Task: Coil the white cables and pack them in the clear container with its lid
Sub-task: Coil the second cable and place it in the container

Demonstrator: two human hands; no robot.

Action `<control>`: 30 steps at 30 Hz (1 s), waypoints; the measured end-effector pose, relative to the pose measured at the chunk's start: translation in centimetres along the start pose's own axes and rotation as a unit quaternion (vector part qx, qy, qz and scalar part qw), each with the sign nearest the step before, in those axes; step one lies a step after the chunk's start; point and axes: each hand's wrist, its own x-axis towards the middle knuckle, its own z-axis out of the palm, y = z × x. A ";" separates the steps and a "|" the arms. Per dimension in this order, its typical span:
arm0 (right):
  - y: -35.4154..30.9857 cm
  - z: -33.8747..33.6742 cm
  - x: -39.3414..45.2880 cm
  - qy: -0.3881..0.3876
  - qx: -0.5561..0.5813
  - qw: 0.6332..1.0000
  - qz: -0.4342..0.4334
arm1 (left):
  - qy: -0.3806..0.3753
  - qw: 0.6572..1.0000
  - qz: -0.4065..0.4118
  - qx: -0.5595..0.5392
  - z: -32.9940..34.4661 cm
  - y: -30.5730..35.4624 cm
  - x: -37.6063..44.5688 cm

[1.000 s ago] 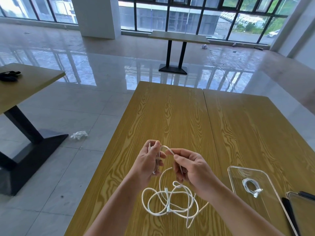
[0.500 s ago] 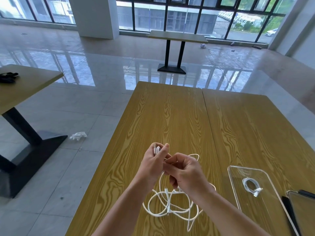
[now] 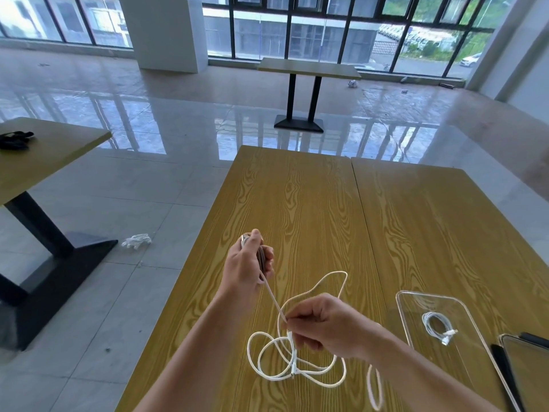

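My left hand (image 3: pixel 248 264) grips a few wound turns of a white cable above the wooden table (image 3: pixel 297 203). From it a taut strand runs down to my right hand (image 3: pixel 322 324), which pinches the cable between thumb and fingers. The loose rest of the white cable (image 3: pixel 297 367) lies in tangled loops on the table under my right hand. A clear container (image 3: pixel 410 319) sits at the right with one small coiled white cable (image 3: pixel 438 325) inside. Its lid (image 3: pixel 528 370) lies at the far right edge, partly cut off.
A dark flat object (image 3: pixel 502 367) lies between container and lid. A second table top (image 3: pixel 430 218) adjoins on the right. Another table (image 3: pixel 44 156) stands to the left across the tiled floor, with a crumpled white scrap (image 3: pixel 136 240) on the floor.
My right hand has pulled away from my left, down and to the right, drawing a strand of cable taut. The loose loops on the table have shifted.
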 end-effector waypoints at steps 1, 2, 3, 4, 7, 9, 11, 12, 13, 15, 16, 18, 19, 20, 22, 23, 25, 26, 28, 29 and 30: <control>0.2 -0.3 -0.1 -0.015 -0.022 1.000 0.011 | 0.001 1.000 0.003 -0.004 0.0 0.3 0.1; 0.3 -0.5 -0.1 -0.027 -0.041 0.998 0.026 | -0.001 1.000 0.007 -0.006 0.1 0.6 0.3; 0.5 -0.9 -0.1 -0.039 -0.058 0.997 0.043 | -0.004 1.000 0.011 -0.010 0.2 0.8 0.4; 0.7 -1.2 -0.2 -0.050 -0.069 0.995 0.059 | -0.006 1.000 0.014 -0.016 0.2 1.1 0.5; 1.2 -2.1 0.0 -0.036 -0.055 0.993 0.097 | -0.021 0.999 0.017 -0.030 0.1 1.6 0.7; 1.6 -2.9 0.2 -0.005 -0.028 0.994 0.107 | -0.035 0.999 0.017 -0.028 0.0 1.7 0.6; 1.8 -3.5 0.2 0.010 -0.026 0.994 0.109 | -0.051 0.998 0.019 -0.029 0.0 1.5 0.5; 1.9 -3.6 0.1 0.025 -0.030 0.993 0.112 | -0.060 0.998 0.019 -0.025 -0.1 1.3 0.4; 1.9 -3.8 0.2 0.050 -0.031 0.992 0.114 | -0.072 0.997 0.016 -0.014 -0.1 1.2 0.3; 1.7 -3.9 0.4 0.112 -0.024 0.987 0.111 | -0.101 0.995 0.006 0.024 -0.2 0.9 0.1; 1.5 -4.0 0.5 0.140 -0.014 0.984 0.105 | -0.112 0.993 0.002 0.047 -0.2 0.7 0.0; 1.0 -4.1 0.6 0.180 0.030 0.980 0.086 | -0.117 0.989 0.003 0.089 -0.3 0.2 -0.1; 0.7 -4.0 0.6 0.191 0.059 0.977 0.072 | -0.111 0.988 0.006 0.105 -0.3 -0.1 -0.1; 0.6 -3.9 0.5 0.200 0.089 0.974 0.056 | -0.103 0.988 0.006 0.116 -0.3 -0.4 -0.1; 0.1 -3.5 0.4 0.209 0.140 0.968 0.025 | -0.092 0.987 0.001 0.129 -0.3 -1.0 -0.1; -0.1 -3.3 0.4 0.207 0.159 0.965 0.013 | -0.093 0.987 -0.008 0.132 -0.3 -1.3 -0.1; -0.5 -2.9 0.6 0.187 0.193 0.963 -0.008 | -0.101 0.985 -0.022 0.141 -0.3 -1.8 -0.2; -0.7 -2.7 0.6 0.173 0.209 0.962 -0.017 | -0.106 0.983 -0.027 0.146 -0.3 -2.0 -0.3; -1.0 -2.5 0.6 0.143 0.225 0.963 -0.036 | -0.114 0.981 -0.028 0.152 -0.1 -2.2 -0.5; -1.1 -2.3 0.6 0.130 0.226 0.964 -0.045 | -0.115 0.981 -0.025 0.153 0.0 -2.3 -0.5; -1.2 -2.1 0.5 0.121 0.224 0.965 -0.054 | -0.114 0.981 -0.021 0.154 0.1 -2.4 -0.6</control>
